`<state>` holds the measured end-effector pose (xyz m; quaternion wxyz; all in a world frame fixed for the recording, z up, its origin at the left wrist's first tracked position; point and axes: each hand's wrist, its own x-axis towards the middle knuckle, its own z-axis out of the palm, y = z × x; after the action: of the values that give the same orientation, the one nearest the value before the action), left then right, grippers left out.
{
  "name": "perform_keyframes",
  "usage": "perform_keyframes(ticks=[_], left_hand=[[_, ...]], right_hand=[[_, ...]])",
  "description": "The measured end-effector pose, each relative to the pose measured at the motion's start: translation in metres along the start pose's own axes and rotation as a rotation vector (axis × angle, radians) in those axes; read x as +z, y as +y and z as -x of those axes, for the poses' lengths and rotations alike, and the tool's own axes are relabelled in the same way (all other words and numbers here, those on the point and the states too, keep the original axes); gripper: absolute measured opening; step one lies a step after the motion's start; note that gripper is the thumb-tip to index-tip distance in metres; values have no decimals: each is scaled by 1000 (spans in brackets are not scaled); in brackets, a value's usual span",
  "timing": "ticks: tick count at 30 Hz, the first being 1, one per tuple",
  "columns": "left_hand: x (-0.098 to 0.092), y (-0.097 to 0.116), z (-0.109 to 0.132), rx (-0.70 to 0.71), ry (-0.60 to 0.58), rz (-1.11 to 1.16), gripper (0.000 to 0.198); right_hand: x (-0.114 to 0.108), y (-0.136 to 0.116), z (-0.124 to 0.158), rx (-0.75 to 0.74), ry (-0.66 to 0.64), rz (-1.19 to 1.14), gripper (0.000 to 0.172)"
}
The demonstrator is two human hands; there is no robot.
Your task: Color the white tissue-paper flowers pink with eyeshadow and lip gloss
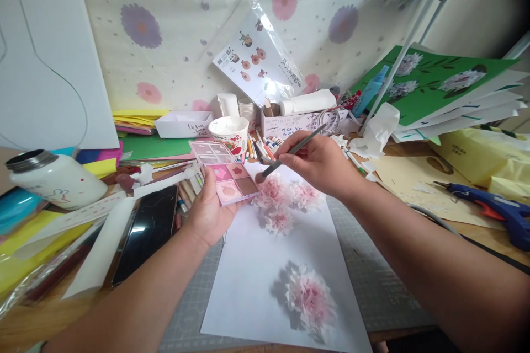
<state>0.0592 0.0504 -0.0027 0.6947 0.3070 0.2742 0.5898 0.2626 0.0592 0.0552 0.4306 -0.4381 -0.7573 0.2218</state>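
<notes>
My left hand (pixel 209 210) holds a pink eyeshadow palette (pixel 224 172) from below, its lid folded back, above the table's middle. My right hand (pixel 317 162) pinches a thin grey brush (pixel 295 149), whose soft tip rests at the palette's right edge. Just below the brush tip lie three pink-tinted tissue paper flowers (pixel 285 201) on a white sheet (pixel 265 281). A larger pink paper flower (pixel 310 298) lies lower on the same sheet.
A black phone (pixel 144 231) lies left of the sheet, with a white bottle (pixel 56 179) further left. A paper cup (pixel 229 132), markers and boxes stand behind. A blue glue gun (pixel 492 207) lies at right, under green card sheets (pixel 439 85). A grey cutting mat (pixel 368 270) underlies the sheet.
</notes>
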Motion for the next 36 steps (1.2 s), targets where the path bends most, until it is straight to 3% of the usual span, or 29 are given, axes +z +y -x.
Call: perform_keyframes(ticks=[4,9,13,18,23,36], left_hand=[[1,0,0,9,5,-1,57],[-2,-3,-1,6,-9,-3,55],[-4,-5,-1,3,-24,-1,57],[-2,-4,0,4,-24,-4,57],[-2,-4,1,-6,-46,7,57],[-2,-6,3,-20,-46,-56,57]], right_hand=[[2,3,0,-16,-44,12,3],[4,6,0,13,26,28,4],[4,4,3,1,-19,-9,3],[-2,4,6,19,35,13,3],[-3,1,11,-19,-12,1,1],[5,1,17,-23,30,-5,7]])
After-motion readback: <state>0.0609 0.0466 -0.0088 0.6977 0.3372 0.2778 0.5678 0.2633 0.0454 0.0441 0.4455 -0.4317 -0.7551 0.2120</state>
